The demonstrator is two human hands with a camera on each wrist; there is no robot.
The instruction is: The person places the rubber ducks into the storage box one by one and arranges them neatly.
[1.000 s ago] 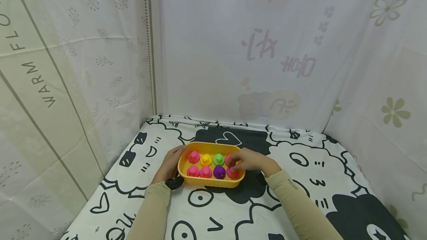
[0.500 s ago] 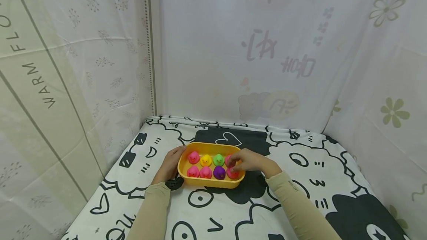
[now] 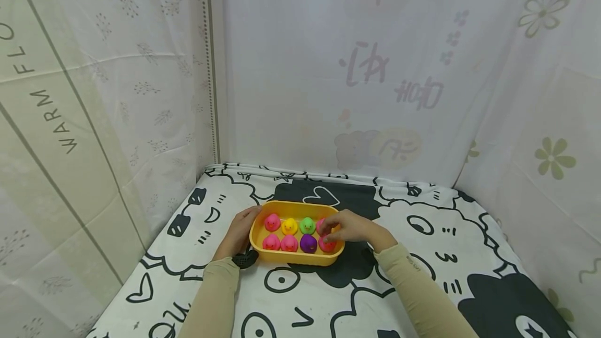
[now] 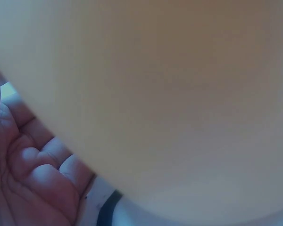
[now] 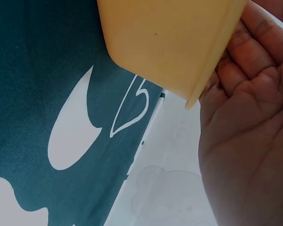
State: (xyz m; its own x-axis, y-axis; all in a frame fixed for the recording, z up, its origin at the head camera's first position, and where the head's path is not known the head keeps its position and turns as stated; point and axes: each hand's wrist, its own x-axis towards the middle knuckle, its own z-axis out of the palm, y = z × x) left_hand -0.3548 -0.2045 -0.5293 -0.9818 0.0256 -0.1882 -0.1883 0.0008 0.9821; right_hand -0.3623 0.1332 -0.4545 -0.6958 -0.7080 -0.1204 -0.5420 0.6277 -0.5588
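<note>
A yellow plastic basin (image 3: 300, 258) stands on the cloth in the head view. Two rows of small rubber ducks lie inside: pink, a yellow duck (image 3: 289, 226), a green duck (image 3: 307, 225) and a purple duck (image 3: 308, 243). My left hand (image 3: 240, 231) holds the basin's left end, fingers bent along its outer wall. Over the right rim reaches my right hand (image 3: 349, 225); its bent fingers and thumb are at a front pink duck (image 3: 327, 244) and a back pink duck (image 3: 320, 224), partly covering both. Whether they pinch one is hidden. The basin wall (image 4: 179, 117) fills most of the left wrist view.
A black-and-white cartoon-print cloth (image 3: 300, 301) covers the surface beneath the basin. Pale printed curtains (image 3: 305, 67) hang at the back and both sides. A black device (image 3: 245, 259) sits at the left wrist, close to the basin's front left corner.
</note>
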